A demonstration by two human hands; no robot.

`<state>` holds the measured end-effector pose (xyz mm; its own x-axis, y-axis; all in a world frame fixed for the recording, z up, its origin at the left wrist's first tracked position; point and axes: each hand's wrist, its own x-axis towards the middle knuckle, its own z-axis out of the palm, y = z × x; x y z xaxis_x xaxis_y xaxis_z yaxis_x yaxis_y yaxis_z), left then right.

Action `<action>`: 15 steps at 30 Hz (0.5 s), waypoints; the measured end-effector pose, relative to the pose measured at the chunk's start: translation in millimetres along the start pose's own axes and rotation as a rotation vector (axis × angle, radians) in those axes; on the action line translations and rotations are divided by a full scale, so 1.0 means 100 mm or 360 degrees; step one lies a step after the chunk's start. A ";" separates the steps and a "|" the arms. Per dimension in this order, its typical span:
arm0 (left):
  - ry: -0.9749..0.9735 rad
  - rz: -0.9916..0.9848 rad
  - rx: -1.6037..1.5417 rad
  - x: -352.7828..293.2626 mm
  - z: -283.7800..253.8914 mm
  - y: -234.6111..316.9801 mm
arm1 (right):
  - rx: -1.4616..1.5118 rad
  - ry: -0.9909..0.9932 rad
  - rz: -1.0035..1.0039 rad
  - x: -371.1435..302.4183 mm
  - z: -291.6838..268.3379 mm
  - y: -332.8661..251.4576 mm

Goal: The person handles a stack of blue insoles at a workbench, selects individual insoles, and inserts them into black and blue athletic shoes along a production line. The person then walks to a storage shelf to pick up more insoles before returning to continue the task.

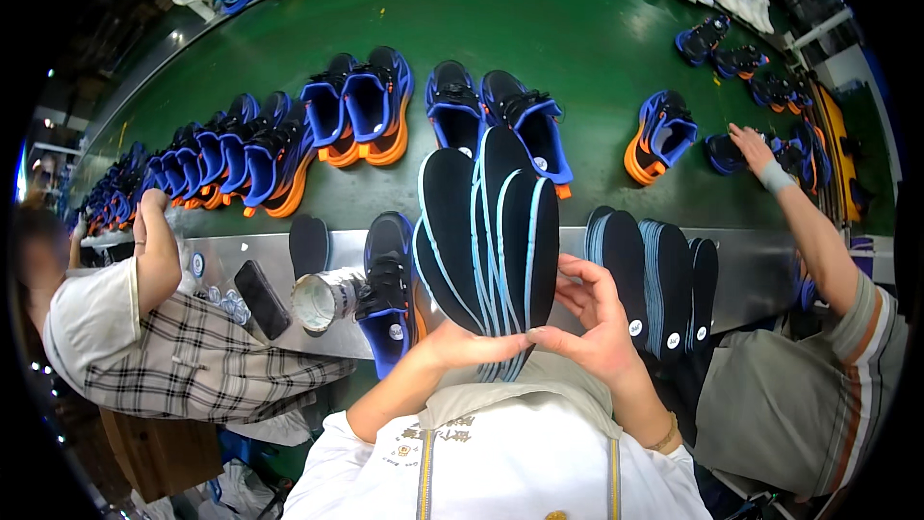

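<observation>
A fanned bunch of black insoles [493, 250] with light blue edges stands upright in front of my chest. My left hand [460, 345] is closed round its lower end, its fingers partly hidden behind the insoles. On the other side my right hand [599, 327] has its thumb against the bottom edge, with its bent fingers beside the bunch. To the left of the insoles a black and blue shoe [387, 274] lies on the metal ledge [751, 265]. Stacks of similar insoles [664, 279] rest on the ledge to the right.
Black, blue and orange shoes [380, 106] stand on the green conveyor belt [558, 19], with a long row at left. A tape roll [322, 301], a phone [262, 299] and a single insole [309, 246] lie left. Co-workers sit both sides; one's hand [751, 147] reaches toward shoes.
</observation>
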<state>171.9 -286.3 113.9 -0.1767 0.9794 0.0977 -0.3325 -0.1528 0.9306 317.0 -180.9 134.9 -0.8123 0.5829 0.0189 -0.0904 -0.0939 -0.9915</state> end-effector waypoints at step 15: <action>0.0044 -0.0063 0.0167 -0.07 0.17 0.12 | 0.0105 -0.0161 0.0121 -0.02 -0.08 -0.06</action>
<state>184.7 -293.1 129.8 -0.1913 0.9802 0.0516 -0.2412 -0.0979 0.9655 323.7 -174.4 140.0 -0.8718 0.4882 -0.0396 -0.0615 -0.1893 -0.9800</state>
